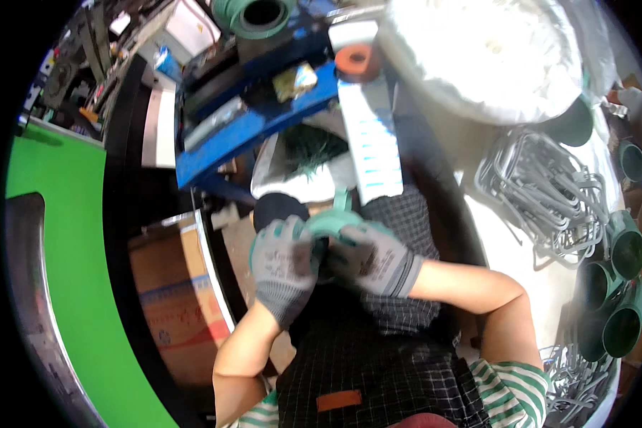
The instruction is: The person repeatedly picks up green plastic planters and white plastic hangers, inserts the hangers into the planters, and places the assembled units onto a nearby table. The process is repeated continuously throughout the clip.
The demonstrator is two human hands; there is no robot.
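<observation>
A pale green, ring-shaped piece (328, 220) with a short tab at its far side is between my two hands, above my lap. My left hand (285, 260), in a grey and green work glove, has its fingers closed round the left side of the piece. On the opposite side my right hand (376, 258), gloved alike, is closed on it too. The gloves hide most of the piece, and its near part is dark and blurred, so its exact kind cannot be told.
A blue metal bench (257, 132) stands ahead, carrying an orange tape roll (357, 63). Below it, a white sack (307, 187) holds dark green strands. Grey bent wire frames (542, 189) and green cylindrical cups (626, 246) lie right. A cardboard box (178, 307) is left.
</observation>
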